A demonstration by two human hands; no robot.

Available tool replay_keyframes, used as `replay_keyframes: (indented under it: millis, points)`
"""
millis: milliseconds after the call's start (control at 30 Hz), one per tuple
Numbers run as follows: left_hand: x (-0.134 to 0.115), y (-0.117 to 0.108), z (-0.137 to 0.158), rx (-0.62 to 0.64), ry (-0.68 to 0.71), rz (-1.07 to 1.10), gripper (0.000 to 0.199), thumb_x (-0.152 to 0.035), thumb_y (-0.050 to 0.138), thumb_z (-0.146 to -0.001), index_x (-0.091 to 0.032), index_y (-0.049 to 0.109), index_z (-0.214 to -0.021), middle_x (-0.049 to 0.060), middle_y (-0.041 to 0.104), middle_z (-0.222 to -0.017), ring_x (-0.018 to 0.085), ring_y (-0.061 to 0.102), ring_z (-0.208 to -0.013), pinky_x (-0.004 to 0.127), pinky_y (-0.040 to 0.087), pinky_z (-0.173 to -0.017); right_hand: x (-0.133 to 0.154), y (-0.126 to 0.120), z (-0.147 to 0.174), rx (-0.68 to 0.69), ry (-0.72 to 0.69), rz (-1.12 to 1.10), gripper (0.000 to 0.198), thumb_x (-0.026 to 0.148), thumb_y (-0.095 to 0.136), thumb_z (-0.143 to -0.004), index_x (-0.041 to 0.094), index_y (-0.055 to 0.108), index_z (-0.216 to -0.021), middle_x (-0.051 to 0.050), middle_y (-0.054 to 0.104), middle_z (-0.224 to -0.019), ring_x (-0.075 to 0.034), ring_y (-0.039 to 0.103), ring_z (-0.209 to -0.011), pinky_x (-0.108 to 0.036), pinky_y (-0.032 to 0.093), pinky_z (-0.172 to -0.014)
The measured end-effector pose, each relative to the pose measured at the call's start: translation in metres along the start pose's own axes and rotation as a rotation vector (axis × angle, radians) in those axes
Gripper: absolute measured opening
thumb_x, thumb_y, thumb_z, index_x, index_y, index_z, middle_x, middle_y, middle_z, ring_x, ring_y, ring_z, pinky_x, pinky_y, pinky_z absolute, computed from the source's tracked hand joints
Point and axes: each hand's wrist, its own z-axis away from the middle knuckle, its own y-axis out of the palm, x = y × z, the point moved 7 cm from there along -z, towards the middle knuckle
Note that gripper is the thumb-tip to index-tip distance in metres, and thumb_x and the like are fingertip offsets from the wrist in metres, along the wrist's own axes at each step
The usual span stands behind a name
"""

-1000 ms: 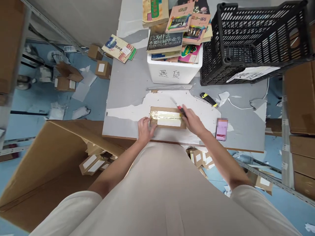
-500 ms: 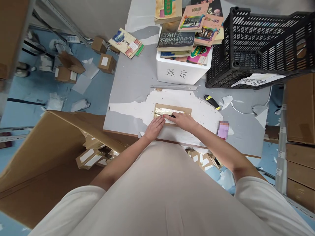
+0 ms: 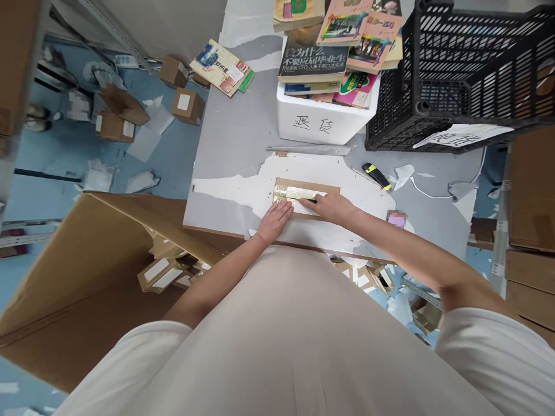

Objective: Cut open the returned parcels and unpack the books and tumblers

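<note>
A small flat cardboard box [image 3: 332,189] lies on the white patch of the table, with shiny tape and a white label on its top. My left hand [image 3: 276,221] lies with its fingers stretched flat on the box's near left part. In my right hand [image 3: 333,208] is a slim knife [image 3: 308,200], its thin blade pointing left across the taped top. My right fingers are closed round its dark handle, which they partly hide. Beyond my right hand, a black and yellow box cutter [image 3: 376,176] rests on the table.
A white foam box [image 3: 323,124] full of books and a black plastic crate [image 3: 437,107] stand at the back of the table [image 3: 229,138]. Two books [image 3: 223,66] lie at the back left. A large open carton [image 3: 65,277] holding small boxes is at my left.
My right hand and the knife have moved right, away from my left hand. More of the white label shows. My left hand stays on the box; the view has shifted slightly.
</note>
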Motion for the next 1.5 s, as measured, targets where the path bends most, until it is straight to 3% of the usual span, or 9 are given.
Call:
replay_keyframes:
  millis: [133, 333, 533, 633, 800, 967, 1033, 1133, 1500]
  points:
    - [-0.001, -0.003, 0.001, -0.023, 0.006, -0.030, 0.044, -0.009, 0.029, -0.096, -0.014, 0.050, -0.135, 0.012, 0.056, -0.137, 0.023, 0.041, -0.137, 0.045, 0.039, -0.110, -0.016, 0.010, 0.023, -0.020, 0.019, 0.014, 0.067, 0.010, 0.032, -0.092, 0.034, 0.016, -0.153, -0.016, 0.059, -0.121, -0.025, 0.066, -0.091, -0.031, 0.044, -0.069]
    - [0.004, 0.000, -0.001, 0.009, -0.027, 0.012, 0.048, -0.007, 0.028, -0.094, -0.017, 0.051, -0.135, 0.013, 0.056, -0.136, 0.021, 0.040, -0.137, 0.045, 0.037, -0.112, -0.064, 0.047, 0.088, 0.019, 0.219, 0.016, 0.078, 0.002, 0.035, -0.085, 0.040, 0.018, -0.151, -0.011, 0.064, -0.101, -0.021, 0.066, -0.073, -0.030, 0.040, -0.063]
    - [0.002, -0.005, -0.005, 0.015, -0.066, 0.005, 0.049, -0.009, 0.030, -0.092, -0.019, 0.052, -0.134, 0.013, 0.057, -0.135, 0.022, 0.045, -0.134, 0.046, 0.038, -0.109, -0.079, 0.074, 0.121, -0.094, 0.251, -0.089, 0.083, 0.000, 0.039, -0.080, 0.045, 0.024, -0.148, -0.009, 0.064, -0.100, -0.018, 0.062, -0.071, -0.027, 0.038, -0.059]
    - [-0.005, -0.014, -0.012, 0.039, -0.074, -0.025, 0.046, -0.011, 0.033, -0.091, -0.019, 0.054, -0.132, 0.013, 0.057, -0.135, 0.024, 0.047, -0.132, 0.045, 0.037, -0.106, -0.088, 0.088, 0.144, -0.224, 0.279, -0.362, 0.070, 0.008, 0.039, -0.087, 0.043, 0.031, -0.147, -0.005, 0.066, -0.099, -0.016, 0.061, -0.069, -0.026, 0.042, -0.060]
    - [-0.017, -0.032, -0.035, 0.118, -0.102, -0.139, 0.036, -0.030, 0.054, -0.087, -0.019, 0.059, -0.120, 0.015, 0.062, -0.125, 0.031, 0.054, -0.121, 0.050, 0.035, -0.102, -0.091, 0.139, 0.150, -0.477, 0.454, -1.278, 0.061, 0.037, 0.046, -0.092, 0.027, 0.031, -0.150, -0.006, 0.068, -0.104, -0.012, 0.061, -0.063, -0.029, 0.053, -0.061]
    - [-0.027, -0.032, -0.069, 0.190, -0.026, -0.166, 0.087, -0.055, 0.076, -0.063, -0.016, 0.046, -0.135, 0.022, 0.044, -0.141, 0.041, 0.039, -0.131, 0.056, 0.021, -0.110, -0.055, 0.165, 0.112, -0.571, 0.470, -1.748, 0.073, 0.050, 0.053, -0.085, 0.023, 0.032, -0.150, -0.009, 0.066, -0.106, -0.010, 0.061, -0.059, -0.028, 0.055, -0.054]
    - [-0.026, -0.029, -0.081, 0.211, -0.022, -0.167, 0.109, -0.063, 0.078, -0.054, -0.013, 0.037, -0.142, 0.025, 0.033, -0.149, 0.045, 0.027, -0.138, 0.060, 0.015, -0.111, -0.047, 0.166, 0.105, -0.597, 0.449, -1.802, 0.075, 0.052, 0.054, -0.084, 0.022, 0.033, -0.149, -0.009, 0.066, -0.105, -0.008, 0.058, -0.057, -0.026, 0.054, -0.052]
    - [-0.025, -0.022, -0.092, 0.254, -0.036, -0.166, 0.122, -0.070, 0.076, -0.049, -0.011, 0.030, -0.145, 0.026, 0.033, -0.148, 0.047, 0.024, -0.138, 0.062, 0.010, -0.111, -0.041, 0.168, 0.100, -0.587, 0.395, -1.848, 0.073, 0.050, 0.054, -0.085, 0.023, 0.033, -0.149, -0.008, 0.065, -0.104, -0.007, 0.056, -0.056, -0.025, 0.053, -0.053]
    - [-0.015, -0.018, -0.097, 0.221, -0.088, -0.134, 0.115, -0.068, 0.075, -0.052, -0.013, 0.034, -0.144, 0.021, 0.045, -0.139, 0.043, 0.037, -0.130, 0.059, 0.014, -0.114, -0.055, 0.152, 0.099, -0.450, 0.454, -1.513, 0.060, 0.026, 0.049, -0.090, 0.030, 0.036, -0.148, -0.001, 0.066, -0.090, -0.006, 0.054, -0.048, -0.019, 0.047, -0.045]
